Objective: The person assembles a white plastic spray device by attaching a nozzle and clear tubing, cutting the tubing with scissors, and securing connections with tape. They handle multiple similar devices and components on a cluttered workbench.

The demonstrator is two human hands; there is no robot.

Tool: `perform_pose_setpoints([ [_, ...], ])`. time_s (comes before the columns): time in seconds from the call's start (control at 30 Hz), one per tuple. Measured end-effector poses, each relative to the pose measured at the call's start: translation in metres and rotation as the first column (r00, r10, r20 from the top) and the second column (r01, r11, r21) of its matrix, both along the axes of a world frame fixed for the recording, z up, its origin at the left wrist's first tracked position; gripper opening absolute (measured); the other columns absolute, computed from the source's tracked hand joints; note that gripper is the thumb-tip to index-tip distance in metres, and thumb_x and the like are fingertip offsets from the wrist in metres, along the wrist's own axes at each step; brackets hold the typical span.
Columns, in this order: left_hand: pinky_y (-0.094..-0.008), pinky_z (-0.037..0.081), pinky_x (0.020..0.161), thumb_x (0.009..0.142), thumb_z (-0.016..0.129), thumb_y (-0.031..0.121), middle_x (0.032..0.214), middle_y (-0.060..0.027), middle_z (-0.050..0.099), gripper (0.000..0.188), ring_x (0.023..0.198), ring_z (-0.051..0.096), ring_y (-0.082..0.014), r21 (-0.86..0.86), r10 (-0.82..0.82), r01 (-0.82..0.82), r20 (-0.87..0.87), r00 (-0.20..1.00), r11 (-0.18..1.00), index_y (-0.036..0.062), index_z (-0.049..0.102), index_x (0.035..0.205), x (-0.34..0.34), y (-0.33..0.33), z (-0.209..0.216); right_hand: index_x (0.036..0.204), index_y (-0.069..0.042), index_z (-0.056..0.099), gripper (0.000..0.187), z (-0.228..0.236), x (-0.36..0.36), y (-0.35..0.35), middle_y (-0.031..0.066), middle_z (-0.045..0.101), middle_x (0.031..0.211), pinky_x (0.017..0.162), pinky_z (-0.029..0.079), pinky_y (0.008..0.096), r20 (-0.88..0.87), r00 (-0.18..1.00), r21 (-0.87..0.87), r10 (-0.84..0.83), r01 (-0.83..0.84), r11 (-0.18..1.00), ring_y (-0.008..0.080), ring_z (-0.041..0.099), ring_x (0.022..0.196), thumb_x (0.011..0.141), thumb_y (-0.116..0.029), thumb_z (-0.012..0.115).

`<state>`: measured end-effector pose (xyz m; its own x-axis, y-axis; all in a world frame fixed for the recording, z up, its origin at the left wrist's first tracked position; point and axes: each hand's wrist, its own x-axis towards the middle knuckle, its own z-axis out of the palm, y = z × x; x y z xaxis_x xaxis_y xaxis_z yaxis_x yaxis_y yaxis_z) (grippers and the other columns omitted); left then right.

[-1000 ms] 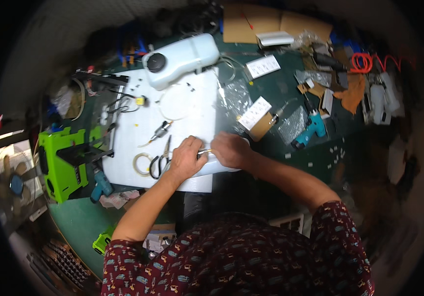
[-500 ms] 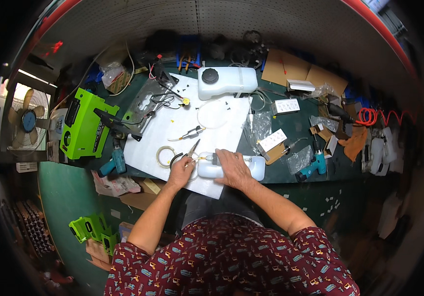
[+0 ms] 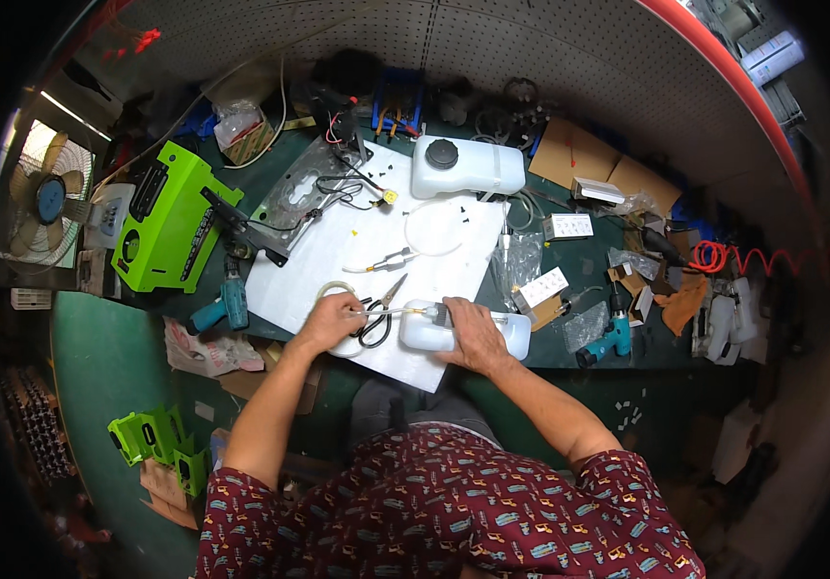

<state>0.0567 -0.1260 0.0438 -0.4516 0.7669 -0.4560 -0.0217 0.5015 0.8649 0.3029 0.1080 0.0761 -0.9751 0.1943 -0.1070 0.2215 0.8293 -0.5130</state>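
A small translucent white plastic tank [image 3: 422, 338] lies on the white foam sheet [image 3: 301, 275] near the bench's front edge. My right hand [image 3: 476, 334] is closed over its dark cap and upper side. A thin clear tube [image 3: 394, 312] runs left from the cap area to my left hand [image 3: 336, 320], whose fingers pinch it. Between my hands, black-handled scissors [image 3: 377, 322] lie on the sheet, blades pointing away, crossing near the tube. A coil of pale tubing [image 3: 326, 289] sits beside my left hand, partly hidden by it.
Behind stands a larger white tank [image 3: 473, 166] with a black cap. At left are a green metal housing [image 3: 172, 227], a teal drill [image 3: 232, 299] and a clear plate with wires [image 3: 294, 193]. White boxes [image 3: 542, 287] and another teal drill [image 3: 614, 338] lie at right.
My left hand has moved left, drawing the tube straighter. The scissor handles, partly covered by that hand before, now show fully. My right hand stays on the small tank. The whole view has shifted.
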Motion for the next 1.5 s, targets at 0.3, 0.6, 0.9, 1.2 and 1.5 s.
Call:
perform_pose_setpoints([
  [0.3,-0.0337,0.043,0.064,0.096,0.067,0.016,0.072,-0.003,0.053,0.022,0.071,0.048,-0.0121,0.069,-0.03,0.052,-0.289,0.957,0.996,-0.0006,0.06,0.083,-0.04,-0.058,-0.025,0.147,0.0,0.048,0.103,-0.028,-0.007,0.001,0.0237,0.058,0.138,0.112,0.041,0.053,0.067,0.983,-0.008,-0.173,0.174,0.985,0.0421,0.055,0.13,0.059,-0.033,0.092],
  [0.6,-0.0257,0.043,0.07,0.098,0.067,0.009,0.086,0.0032,0.061,0.01,0.076,0.049,-0.0068,0.321,0.077,-0.062,-0.034,0.996,0.945,-0.0001,0.069,0.102,0.032,0.039,0.019,0.157,-0.002,0.028,0.121,0.058,0.026,-0.007,0.0283,0.052,0.14,0.113,0.042,0.0512,-0.056,0.728,-0.161,-0.683,0.668,0.726,0.046,0.052,0.132,0.063,-0.041,0.093],
  [0.9,-0.0286,0.053,0.09,0.097,0.066,0.005,0.113,-0.0099,0.071,0.039,0.1,0.065,-0.0148,0.332,-0.214,0.19,0.036,0.976,0.924,-0.0031,0.061,0.135,0.103,0.087,0.053,0.157,0.001,0.026,0.123,0.101,0.137,0.037,0.0305,0.053,0.141,0.113,0.045,0.046,-0.183,0.218,-0.37,-0.959,0.888,0.273,0.0418,0.056,0.13,0.065,-0.04,0.097],
  [1.2,-0.029,0.052,0.081,0.098,0.067,0.008,0.093,-0.0073,0.071,0.021,0.088,0.065,-0.0136,0.232,-0.159,0.167,-0.056,0.986,0.958,-0.0065,0.07,0.113,0.175,0.123,0.009,0.156,0.001,0.026,0.122,0.082,0.286,0.169,0.0299,0.052,0.141,0.11,0.044,0.0496,-0.3,0.031,-0.295,-0.954,0.948,0.123,0.045,0.054,0.129,0.064,-0.04,0.097],
  [1.5,-0.0404,0.052,0.102,0.107,0.062,0.024,0.124,-0.0192,0.073,0.037,0.114,0.067,-0.0302,-0.255,-0.444,0.374,-0.336,0.831,0.892,-0.0043,0.067,0.131,0.288,0.161,-0.016,0.159,-0.006,0.028,0.126,0.05,0.461,0.401,0.0282,0.054,0.144,0.116,0.038,0.0524,-0.175,0.002,-0.049,-0.985,0.999,0.011,0.0452,0.049,0.136,0.06,-0.046,0.095],
])
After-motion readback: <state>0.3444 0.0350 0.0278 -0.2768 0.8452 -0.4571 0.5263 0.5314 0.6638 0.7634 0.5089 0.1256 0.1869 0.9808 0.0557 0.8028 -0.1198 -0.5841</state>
